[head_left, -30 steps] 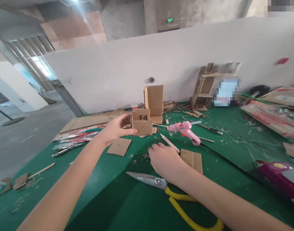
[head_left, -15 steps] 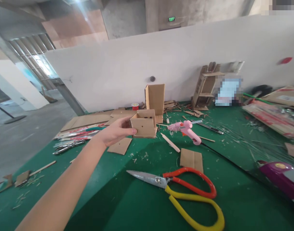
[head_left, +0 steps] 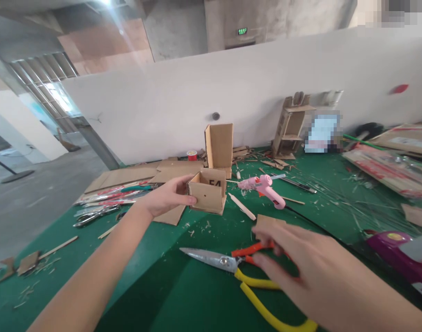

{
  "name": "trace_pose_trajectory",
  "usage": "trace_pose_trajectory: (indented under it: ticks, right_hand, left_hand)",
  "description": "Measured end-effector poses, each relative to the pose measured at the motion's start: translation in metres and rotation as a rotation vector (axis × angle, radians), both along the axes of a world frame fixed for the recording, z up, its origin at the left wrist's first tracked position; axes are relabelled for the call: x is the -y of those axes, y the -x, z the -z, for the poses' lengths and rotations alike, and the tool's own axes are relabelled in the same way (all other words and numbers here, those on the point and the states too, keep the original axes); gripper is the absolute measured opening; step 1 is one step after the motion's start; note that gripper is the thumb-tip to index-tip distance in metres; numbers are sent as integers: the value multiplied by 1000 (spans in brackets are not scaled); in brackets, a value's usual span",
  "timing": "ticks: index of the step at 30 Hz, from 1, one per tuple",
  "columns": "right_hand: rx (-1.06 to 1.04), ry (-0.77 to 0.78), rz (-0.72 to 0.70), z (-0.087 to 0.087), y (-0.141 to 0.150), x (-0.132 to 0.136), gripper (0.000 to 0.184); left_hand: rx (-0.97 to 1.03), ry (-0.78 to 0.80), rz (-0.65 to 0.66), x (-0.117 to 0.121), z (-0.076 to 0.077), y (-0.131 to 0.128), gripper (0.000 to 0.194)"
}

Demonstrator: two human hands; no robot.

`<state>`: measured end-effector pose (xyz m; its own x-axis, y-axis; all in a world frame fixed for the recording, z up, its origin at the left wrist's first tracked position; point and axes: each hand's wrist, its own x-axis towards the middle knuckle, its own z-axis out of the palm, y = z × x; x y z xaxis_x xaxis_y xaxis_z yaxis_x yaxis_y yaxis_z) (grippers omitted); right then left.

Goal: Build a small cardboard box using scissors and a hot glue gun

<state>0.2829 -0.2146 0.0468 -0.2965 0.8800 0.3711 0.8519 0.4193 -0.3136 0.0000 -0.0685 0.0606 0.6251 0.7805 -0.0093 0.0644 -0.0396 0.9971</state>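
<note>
A small open-topped cardboard box (head_left: 207, 196) is gripped at its left side by my left hand (head_left: 169, 198), thumb on the front wall. The box has a little hole in front and dark print inside. My right hand (head_left: 301, 263) hovers over the handles of the scissors (head_left: 211, 258), fingers apart and holding nothing. Those scissors have one red and one yellow handle, partly hidden by the hand. Just past my right fingertips lies a square cardboard piece (head_left: 269, 220), also partly covered. Behind the box stands a tall folded cardboard piece (head_left: 220, 145).
A pink glue gun (head_left: 264, 186) with a black cord lies right of the box, near a pale stick (head_left: 242, 206). A purple tool (head_left: 390, 249) sits at the right edge. Packaged items (head_left: 107, 200), cardboard sheets and scraps lie at left; a cardboard shelf model (head_left: 292, 127) stands behind.
My right hand has come in from the right over the scissors' handles. The box in my left hand has tipped toward me, showing its printed inside. The view has shifted slightly.
</note>
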Motion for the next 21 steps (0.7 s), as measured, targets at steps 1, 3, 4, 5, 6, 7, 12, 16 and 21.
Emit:
trace_pose_trajectory:
  ticks: [1,3,4,5,6,7,12,16,21]
  right_hand:
    - [-69,76,27,-5,9,-12,33]
    - [-205,188,61,-8,23,-36,40]
    - [-272,195,71,-8,27,-47,41]
    - [-322,199,74,-6,31,-56,41]
    - [-364,206,85,-3,34,-65,39]
    - [-405,215,61,0,37,-72,37]
    - [-523,254,-22,19,44,-85,27]
    - [-650,340,-16,35,45,-84,24]
    - [-777,401,-23,45,44,-84,22]
  left_hand:
    - [0,-3,9,1,-1,-1,61]
    - [0,-9,36,3,-3,-3,61]
    - [-3,-7,48,5,-4,-5,61]
    - [-10,-2,61,6,-5,-6,62]
    - [-18,7,77,7,-5,-7,62]
    - [-27,16,94,9,-6,-8,63]
    - [-52,48,174,9,0,-12,66]
    - [-83,77,150,6,8,-13,67]
    - [-101,48,121,7,8,-14,63]
